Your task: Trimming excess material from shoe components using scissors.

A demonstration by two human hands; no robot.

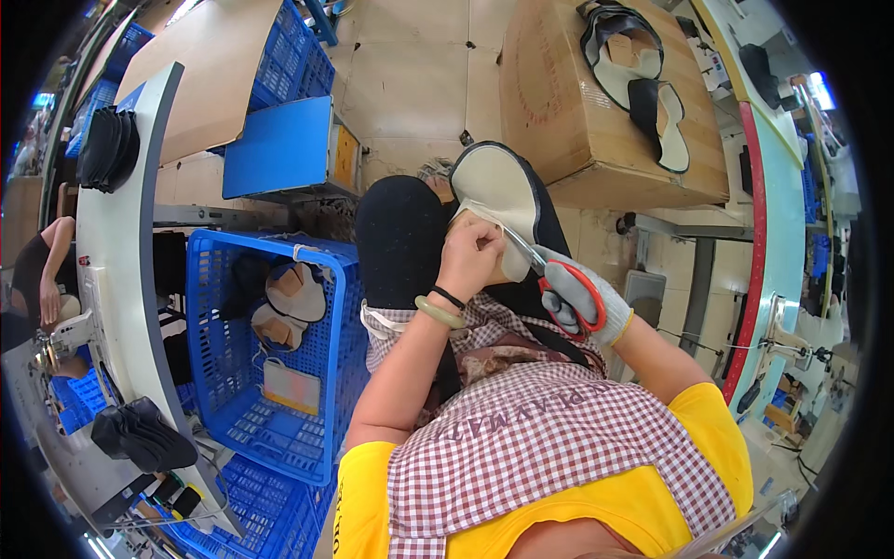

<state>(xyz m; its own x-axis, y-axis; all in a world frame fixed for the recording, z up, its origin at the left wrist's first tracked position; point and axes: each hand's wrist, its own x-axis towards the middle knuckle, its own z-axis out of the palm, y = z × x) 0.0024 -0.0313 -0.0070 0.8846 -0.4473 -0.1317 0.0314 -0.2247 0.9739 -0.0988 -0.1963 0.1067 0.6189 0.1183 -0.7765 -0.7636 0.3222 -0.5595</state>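
Across my lap lies a cream fabric piece with a dark edge [494, 182], shaped like a shoe upper. My bare left hand [473, 253] is closed on its near part, fingers pinched together. It wears a pale bangle and a black band at the wrist. My right hand [570, 291], in a grey glove, holds scissors with red handles [596, 296]. The blades point up and left, lying over the cream piece close to my left fingers. The blade tips are hard to make out beside that hand.
On my left stands a blue plastic basket [346, 373] with similar pieces inside. A cardboard box [549, 102] at the far right carries more cream and black pieces [659, 126]. Worktables flank me, the left one [121, 270] bearing black stacks. A person's arm [54, 270] shows far left.
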